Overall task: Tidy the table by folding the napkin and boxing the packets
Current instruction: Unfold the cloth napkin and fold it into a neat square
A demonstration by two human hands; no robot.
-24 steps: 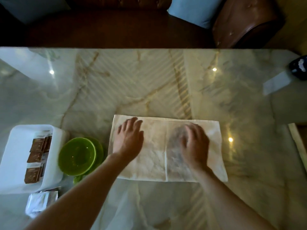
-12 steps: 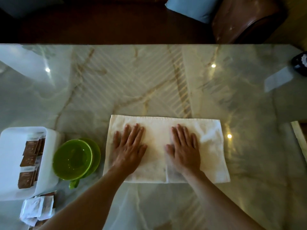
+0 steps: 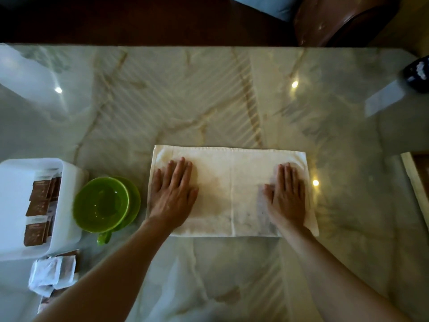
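Note:
A cream napkin (image 3: 234, 180) lies flat on the marble table, folded into a wide rectangle with a crease down its middle. My left hand (image 3: 173, 195) presses palm-down on its left part, fingers close together. My right hand (image 3: 286, 194) rests flat near its right edge, slightly blurred. Neither hand holds anything. At the far left a white box (image 3: 67, 205) contains several brown packets (image 3: 38, 208). More packets (image 3: 54, 273), white and brown, lie loose on the table in front of the box.
A green cup on a green saucer (image 3: 102, 204) stands between the box and the napkin. The marble table (image 3: 209, 94) stretches behind. A dark blue object (image 3: 417, 74) sits at the right edge. Brown leather seating (image 3: 343, 17) lies beyond the far edge.
Both hands have slid apart across the napkin, the left hand toward its left edge and the right hand toward its right edge.

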